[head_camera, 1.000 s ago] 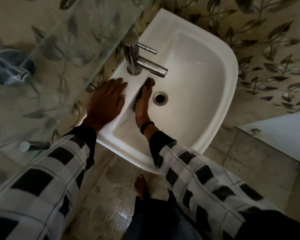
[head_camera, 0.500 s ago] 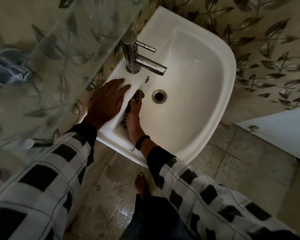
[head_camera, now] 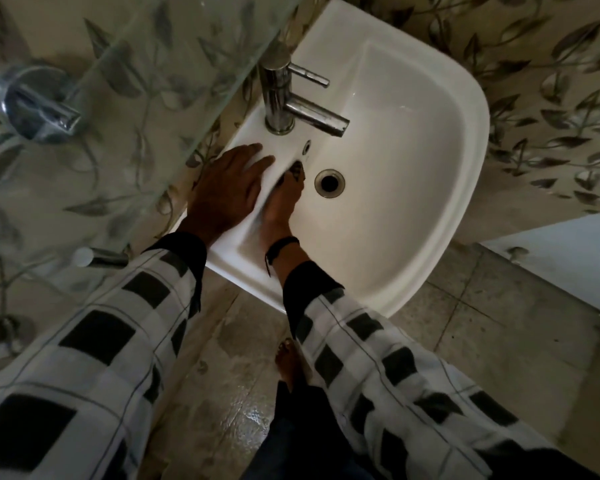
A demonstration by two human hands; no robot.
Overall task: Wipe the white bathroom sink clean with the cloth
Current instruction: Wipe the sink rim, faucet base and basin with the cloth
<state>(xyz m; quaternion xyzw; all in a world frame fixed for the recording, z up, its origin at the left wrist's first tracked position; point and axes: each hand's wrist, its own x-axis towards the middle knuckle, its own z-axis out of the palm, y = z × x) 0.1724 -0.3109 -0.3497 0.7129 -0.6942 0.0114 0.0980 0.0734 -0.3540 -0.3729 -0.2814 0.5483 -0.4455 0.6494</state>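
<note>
Your right hand (head_camera: pixel 282 202) is down inside the white sink (head_camera: pixel 440 188), working the left inner wall of the basin just beside the drain (head_camera: pixel 329 182). The dark cloth (head_camera: pixel 294 169) shows only as a scrap past your fingertips, below the overflow hole (head_camera: pixel 305 149). The rest is hidden under the hand. Motion blur means I cannot tell whether those fingers are curled round the cloth or laid straight and pressing it to the porcelain.

Your left hand (head_camera: pixel 227 183) lies flat on the sink's back ledge, fingers straight and slightly apart, holding nothing, just beside the base of the chrome faucet (head_camera: pixel 279 98).

Here is what could go wrong, in my judgement:

- The cloth is bunched small. If only a corner touches, your strokes will leave streaks, and the wide right side of the basin looks untouched.
- A loose edge sits near the open drain. A stroke dragged across it could snag or push cloth into the hole.
- The spout hangs over your wiping path, so a forward stroke could knock your knuckles against it.
- The glass shelf (head_camera: pixel 160 84) juts out over the ledge. Lift your head or left arm carelessly and you could strike its edge.
- The floor tiles (head_camera: pixel 246 403) shine wet by your bare foot (head_camera: pixel 288 362). Leaning weight onto the braced left hand could let that foot slide.
</note>
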